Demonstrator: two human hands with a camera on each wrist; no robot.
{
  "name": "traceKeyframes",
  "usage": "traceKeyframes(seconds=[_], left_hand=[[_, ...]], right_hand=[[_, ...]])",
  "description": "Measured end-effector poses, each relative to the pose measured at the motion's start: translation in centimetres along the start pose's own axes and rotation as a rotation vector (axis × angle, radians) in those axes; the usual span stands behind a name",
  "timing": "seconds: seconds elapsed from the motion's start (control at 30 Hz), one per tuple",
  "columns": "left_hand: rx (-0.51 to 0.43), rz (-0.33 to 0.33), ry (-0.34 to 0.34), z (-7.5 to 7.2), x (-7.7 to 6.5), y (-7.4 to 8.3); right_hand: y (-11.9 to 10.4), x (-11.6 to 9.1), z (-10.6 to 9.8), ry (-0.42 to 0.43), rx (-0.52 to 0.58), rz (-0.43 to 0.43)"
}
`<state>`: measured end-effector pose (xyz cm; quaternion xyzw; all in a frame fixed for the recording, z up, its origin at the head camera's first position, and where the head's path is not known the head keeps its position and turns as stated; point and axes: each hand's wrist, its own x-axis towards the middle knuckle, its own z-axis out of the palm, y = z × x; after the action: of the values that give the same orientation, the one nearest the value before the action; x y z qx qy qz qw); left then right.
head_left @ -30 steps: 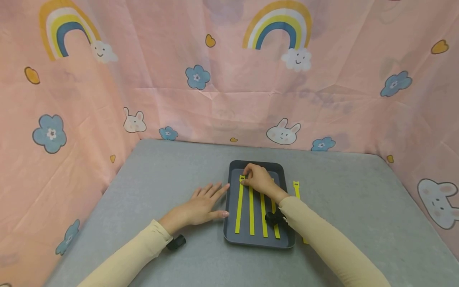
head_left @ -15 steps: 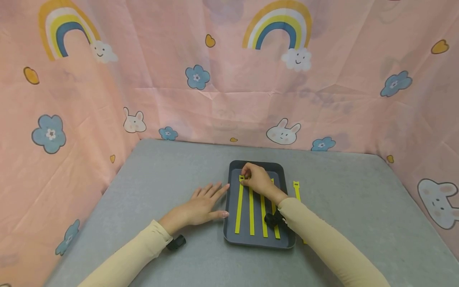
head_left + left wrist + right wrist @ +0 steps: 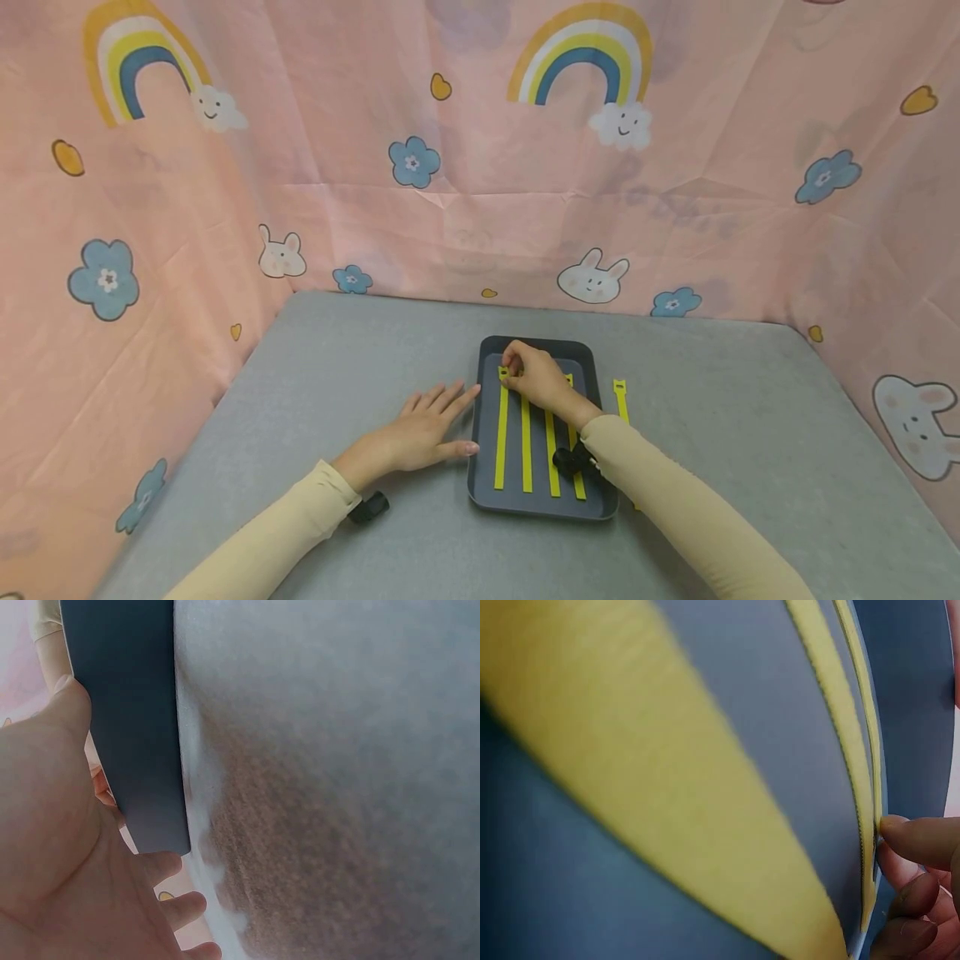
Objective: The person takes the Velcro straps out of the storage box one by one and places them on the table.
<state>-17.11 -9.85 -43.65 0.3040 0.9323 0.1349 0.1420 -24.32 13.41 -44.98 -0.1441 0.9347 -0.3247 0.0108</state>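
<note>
Several yellow hook-and-loop cable ties lie lengthwise, side by side, in a dark grey rectangular tray [image 3: 541,507]. My right hand [image 3: 542,379] reaches across the tray and pinches the leftmost cable tie [image 3: 501,442] by its slotted head. In the right wrist view, my thumb [image 3: 915,838] sits right at that tie's edge. The heads of the middle ties are hidden under this hand. My left hand [image 3: 420,432] lies spread on the left, with index finger and thumb tips at the tray's left wall; the left wrist view shows them against that wall [image 3: 127,712].
Another yellow cable tie [image 3: 622,396] lies on the grey table [image 3: 750,417] just right of the tray, partly hidden by the right forearm. A pink patterned cloth [image 3: 480,208] stands behind the table and along both sides.
The leftmost cable tie has turned slightly: its head has shifted left and its lower end right, so it lies straighter. My right fingers moved left with it. The left hand stays still.
</note>
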Motion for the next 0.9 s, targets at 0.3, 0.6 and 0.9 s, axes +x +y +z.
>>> traceKeyframes(seconds=[0.3,0.6,0.9], left_hand=[[0.002,0.002,0.003,0.12,0.02,-0.15],[-0.002,0.009,0.007,0.06,0.02,-0.15],[-0.011,0.007,0.007,-0.07,-0.05,-0.03]], right_hand=[[-0.13,-0.02,0.07,-0.003,-0.026,-0.029],[-0.11,0.03,0.18,0.003,-0.037,-0.05],[-0.2,-0.01,0.1,-0.011,0.014,-0.079]])
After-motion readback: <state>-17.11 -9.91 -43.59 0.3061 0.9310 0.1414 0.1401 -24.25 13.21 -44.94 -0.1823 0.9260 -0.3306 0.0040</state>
